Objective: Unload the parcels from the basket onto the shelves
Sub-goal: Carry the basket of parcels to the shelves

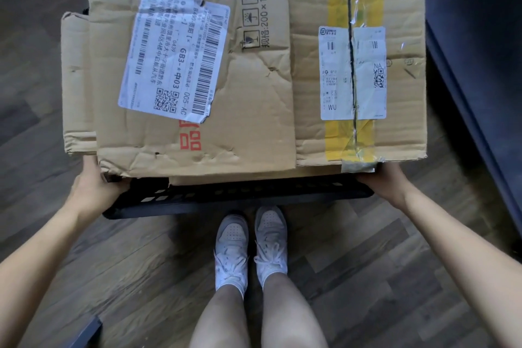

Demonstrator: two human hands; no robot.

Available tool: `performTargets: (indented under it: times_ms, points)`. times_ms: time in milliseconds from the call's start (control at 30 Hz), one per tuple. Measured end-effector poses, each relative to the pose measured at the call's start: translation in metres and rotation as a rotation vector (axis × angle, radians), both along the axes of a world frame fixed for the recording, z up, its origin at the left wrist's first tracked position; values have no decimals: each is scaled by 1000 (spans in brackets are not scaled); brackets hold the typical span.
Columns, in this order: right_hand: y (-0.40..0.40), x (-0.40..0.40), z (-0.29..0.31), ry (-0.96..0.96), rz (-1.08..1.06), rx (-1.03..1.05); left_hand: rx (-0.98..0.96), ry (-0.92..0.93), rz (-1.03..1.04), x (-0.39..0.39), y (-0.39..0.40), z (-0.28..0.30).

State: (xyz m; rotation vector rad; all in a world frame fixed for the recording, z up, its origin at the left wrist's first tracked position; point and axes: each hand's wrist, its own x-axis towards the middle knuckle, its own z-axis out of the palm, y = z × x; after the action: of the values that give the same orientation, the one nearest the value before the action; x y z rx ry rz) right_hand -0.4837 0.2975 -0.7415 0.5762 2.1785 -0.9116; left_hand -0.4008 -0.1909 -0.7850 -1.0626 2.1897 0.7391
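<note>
A black slotted plastic basket (pixel 240 195) is held in front of me above the floor, loaded with cardboard parcels. A large creased box (pixel 248 99) with red print and a white shipping label fills the left and middle. A second box (pixel 401 87) with yellow tape and a white express label lies at the right. A smaller cardboard parcel (pixel 77 85) sticks out at the far left. My left hand (pixel 93 189) grips the basket's left end, its fingers hidden under the box. My right hand (pixel 381 181) grips the right end.
Wooden parquet floor (pixel 367 263) lies below, with my two white sneakers (pixel 251 248) just under the basket. A dark blue-grey piece of furniture (pixel 480 65) runs along the right side. A dark grey corner (pixel 87 330) shows at the bottom left.
</note>
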Motion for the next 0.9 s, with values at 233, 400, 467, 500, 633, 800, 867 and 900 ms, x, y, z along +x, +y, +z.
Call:
performTargets:
  times_ms: [233, 400, 467, 500, 633, 800, 867, 900]
  points:
    - [1, 2, -5, 90, 43, -21, 138, 134, 117, -2, 9, 2]
    - [3, 4, -17, 208, -19, -65, 187, 257, 198, -5, 16, 9]
    - [4, 3, -20, 244, -82, -63, 191, 334, 200, -10, 18, 13]
    - [4, 2, -21, 257, -100, -57, 198, 368, 195, -13, 19, 14]
    - [-1, 3, -21, 291, -110, -59, 195, 435, 139, -18, 18, 15]
    - [-2, 9, -24, 330, -18, -57, 216, 445, 90, -15, 18, 5]
    - [0, 7, -26, 316, -5, -49, 207, 421, 90, -16, 15, 1]
    - [0, 6, -26, 288, 1, -39, 191, 402, 99, -16, 13, 0]
